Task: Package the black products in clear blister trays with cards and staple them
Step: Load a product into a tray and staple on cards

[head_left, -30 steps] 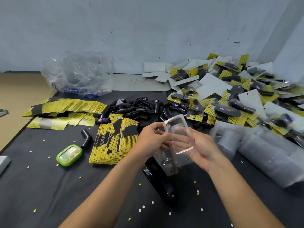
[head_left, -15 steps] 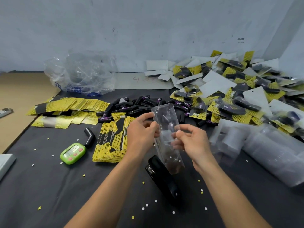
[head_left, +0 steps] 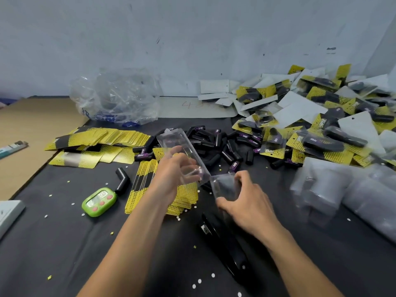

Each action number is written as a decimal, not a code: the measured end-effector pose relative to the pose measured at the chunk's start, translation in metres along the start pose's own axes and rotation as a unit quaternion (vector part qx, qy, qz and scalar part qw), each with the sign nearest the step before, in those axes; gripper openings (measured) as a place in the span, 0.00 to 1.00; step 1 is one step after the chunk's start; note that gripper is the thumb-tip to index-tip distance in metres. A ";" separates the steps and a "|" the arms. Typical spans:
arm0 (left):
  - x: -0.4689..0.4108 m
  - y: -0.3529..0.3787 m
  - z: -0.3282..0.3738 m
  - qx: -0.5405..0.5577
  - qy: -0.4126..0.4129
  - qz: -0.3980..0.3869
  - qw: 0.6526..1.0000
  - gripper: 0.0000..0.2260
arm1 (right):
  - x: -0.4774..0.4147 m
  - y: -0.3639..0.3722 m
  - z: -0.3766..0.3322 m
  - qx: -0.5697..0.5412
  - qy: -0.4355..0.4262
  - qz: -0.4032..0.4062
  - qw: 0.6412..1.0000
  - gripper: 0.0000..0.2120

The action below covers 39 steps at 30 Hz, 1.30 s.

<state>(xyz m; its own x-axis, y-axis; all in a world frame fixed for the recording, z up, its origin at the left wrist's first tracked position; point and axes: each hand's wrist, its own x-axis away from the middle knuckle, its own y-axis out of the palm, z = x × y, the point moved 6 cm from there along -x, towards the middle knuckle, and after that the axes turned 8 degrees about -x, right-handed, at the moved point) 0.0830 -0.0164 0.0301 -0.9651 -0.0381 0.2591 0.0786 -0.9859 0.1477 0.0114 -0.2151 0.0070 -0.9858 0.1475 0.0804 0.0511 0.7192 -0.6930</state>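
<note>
A big heap of finished packs (head_left: 317,133) fills the far right, yet many loose black products (head_left: 214,144) and yellow cards (head_left: 102,138) wait mid-table. The left hand (head_left: 171,174) grasps a seemingly empty clear blister tray (head_left: 175,140) at centre, the right hand (head_left: 248,204) gripping its near end; this pack looks barely begun.

A clear blister tray (head_left: 182,155) is held above the surface (head_left: 64,243), folded open, its two halves meeting at an angle. The left hand (head_left: 173,174) grips the long far half and the right hand (head_left: 246,202) pinches the near half. Loose black products (head_left: 214,144) lie piled at the far middle. Yellow-and-black cards (head_left: 143,185) are stacked under the left hand, with more fanned out far left. A black stapler (head_left: 225,245) lies near, between the forearms. Finished packs (head_left: 310,125) are heaped far right, with blurred stacks of spare trays (head_left: 342,194) nearer on the right.
</note>
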 end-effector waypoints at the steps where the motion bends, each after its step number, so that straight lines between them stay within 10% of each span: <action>1: -0.004 0.000 -0.002 -0.002 0.004 -0.007 1.000 0.23 | -0.003 -0.003 0.003 -0.020 0.000 0.020 1.000 0.30; 10: -0.008 -0.002 -0.013 -0.070 0.093 -0.031 0.993 0.18 | -0.043 -0.034 0.002 0.132 -0.072 0.206 0.967 0.35; 14: -0.002 -0.007 -0.013 -0.085 0.114 -0.020 0.990 0.30 | -0.039 0.011 -0.032 0.026 -0.216 0.104 0.971 0.20; 22: -0.002 0.004 -0.023 -0.074 0.107 -0.072 0.989 0.37 | -0.048 0.031 -0.017 0.102 -0.217 0.035 0.970 0.26; 39: -0.001 0.030 -0.053 -0.096 0.029 -0.151 0.983 0.31 | -0.029 -0.023 -0.012 -0.240 -0.302 0.255 0.887 0.17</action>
<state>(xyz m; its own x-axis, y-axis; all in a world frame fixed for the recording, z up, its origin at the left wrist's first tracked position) 0.0732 -0.0543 -0.0162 -0.9506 0.2564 0.1751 -0.2561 -0.9663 0.0248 0.0403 -0.2280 0.0290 -0.7131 0.2502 -0.6549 0.4339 0.8913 -0.1320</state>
